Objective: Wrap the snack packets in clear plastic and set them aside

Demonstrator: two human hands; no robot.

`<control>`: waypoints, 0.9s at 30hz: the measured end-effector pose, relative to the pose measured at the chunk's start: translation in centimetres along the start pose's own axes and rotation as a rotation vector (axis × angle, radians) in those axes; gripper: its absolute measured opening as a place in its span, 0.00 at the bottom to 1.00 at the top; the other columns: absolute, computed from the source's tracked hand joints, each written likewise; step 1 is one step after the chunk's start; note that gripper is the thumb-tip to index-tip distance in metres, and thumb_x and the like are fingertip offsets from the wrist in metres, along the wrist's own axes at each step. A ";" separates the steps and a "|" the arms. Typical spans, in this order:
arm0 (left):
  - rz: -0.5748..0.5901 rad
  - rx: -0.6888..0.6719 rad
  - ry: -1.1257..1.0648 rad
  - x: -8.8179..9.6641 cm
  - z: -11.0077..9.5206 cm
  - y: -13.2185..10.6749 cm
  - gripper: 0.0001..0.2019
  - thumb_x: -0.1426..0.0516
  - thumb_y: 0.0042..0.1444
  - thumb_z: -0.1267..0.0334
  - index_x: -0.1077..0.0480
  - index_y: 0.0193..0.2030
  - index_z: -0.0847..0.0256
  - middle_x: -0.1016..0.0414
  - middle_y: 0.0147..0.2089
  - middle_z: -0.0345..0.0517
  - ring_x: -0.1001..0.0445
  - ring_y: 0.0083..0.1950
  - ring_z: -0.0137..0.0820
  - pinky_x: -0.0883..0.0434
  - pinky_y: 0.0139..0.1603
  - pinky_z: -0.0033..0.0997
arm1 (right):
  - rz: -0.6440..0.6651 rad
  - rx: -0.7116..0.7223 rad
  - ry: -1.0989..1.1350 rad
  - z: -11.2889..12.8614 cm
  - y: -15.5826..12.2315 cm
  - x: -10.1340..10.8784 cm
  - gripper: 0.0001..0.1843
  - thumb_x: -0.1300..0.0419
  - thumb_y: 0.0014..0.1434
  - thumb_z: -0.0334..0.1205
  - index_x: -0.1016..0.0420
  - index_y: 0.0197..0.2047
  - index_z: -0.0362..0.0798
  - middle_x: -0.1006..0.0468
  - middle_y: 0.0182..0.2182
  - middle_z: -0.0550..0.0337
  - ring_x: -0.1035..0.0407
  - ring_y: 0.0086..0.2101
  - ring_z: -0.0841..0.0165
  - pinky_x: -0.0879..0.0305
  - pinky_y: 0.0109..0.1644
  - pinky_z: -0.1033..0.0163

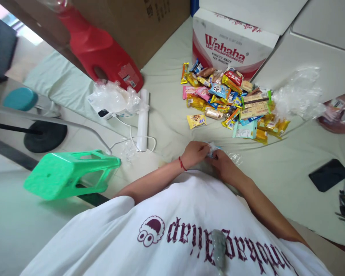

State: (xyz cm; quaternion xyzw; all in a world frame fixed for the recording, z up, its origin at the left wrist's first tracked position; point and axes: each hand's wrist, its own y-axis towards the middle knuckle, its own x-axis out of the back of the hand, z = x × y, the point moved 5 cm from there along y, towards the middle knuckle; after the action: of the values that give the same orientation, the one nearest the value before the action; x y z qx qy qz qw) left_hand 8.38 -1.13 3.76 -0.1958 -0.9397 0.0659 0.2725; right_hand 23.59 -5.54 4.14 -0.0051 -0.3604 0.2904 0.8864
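Note:
Close in front of my white shirt, my left hand [194, 154] and my right hand [223, 164] meet. Pinched between them is a small crinkled plastic wrapper [212, 148], whitish with a bit of blue. My fingers cover most of it, so any contents are hidden. A red cord bracelet [182, 164] circles my left wrist. Just beyond my hands lies a heap of wrapped snacks [218, 92] in yellow, blue, pink and red packets. The nearest pieces are a yellow packet [197, 120] and a pale green packet [245, 130].
Behind the snacks stands a Wahaha carton [227, 46]. Clear plastic bags [299, 94] lie to the right, with a dark phone [328, 174] nearer me. On the left are a red jug [103, 50], a white power strip [143, 120] with cables and a tipped green stool [69, 174].

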 end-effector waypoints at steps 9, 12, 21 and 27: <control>-0.153 -0.061 0.405 -2.1 -0.8 -0.4 0.11 0.42 0.65 0.57 0.19 0.47 0.54 0.24 0.45 0.50 0.28 0.50 0.42 0.33 0.51 0.40 | -0.479 -0.024 0.033 -4.5 -5.4 1.7 0.21 0.50 0.74 0.49 0.19 0.53 0.52 0.21 0.47 0.49 0.27 0.49 0.57 0.30 0.57 0.48; -0.300 0.043 0.429 -2.1 -0.2 -0.3 0.32 0.32 0.53 0.54 0.30 0.64 0.57 0.29 0.59 0.57 0.33 0.60 0.49 0.34 0.58 0.47 | -0.730 -0.271 -0.227 -6.5 -5.9 1.9 0.30 0.38 0.63 0.56 0.25 0.61 0.46 0.27 0.54 0.41 0.34 0.55 0.48 0.36 0.61 0.38; -0.235 0.106 0.488 -3.2 -0.4 0.1 0.22 0.32 0.52 0.49 0.29 0.47 0.60 0.30 0.56 0.58 0.33 0.62 0.51 0.34 0.59 0.48 | -0.451 -0.269 -0.023 -6.9 -5.6 2.3 0.21 0.34 0.56 0.49 0.26 0.50 0.49 0.22 0.49 0.47 0.29 0.49 0.53 0.33 0.58 0.45; -0.191 0.047 0.223 -3.9 -0.3 0.1 0.15 0.36 0.54 0.58 0.37 0.41 0.56 0.31 0.38 0.42 0.29 0.41 0.37 0.34 0.42 0.35 | -0.448 -0.520 0.198 -8.0 -5.2 4.1 0.33 0.44 0.64 0.63 0.29 0.61 0.47 0.18 0.39 0.51 0.25 0.39 0.57 0.30 0.46 0.54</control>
State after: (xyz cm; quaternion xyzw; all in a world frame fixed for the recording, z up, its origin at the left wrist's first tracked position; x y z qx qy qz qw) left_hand 11.56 -2.56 2.10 -0.1051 -0.9161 0.0397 0.3849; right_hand 33.73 -6.10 2.01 -0.1794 -0.3266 -0.0147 0.9279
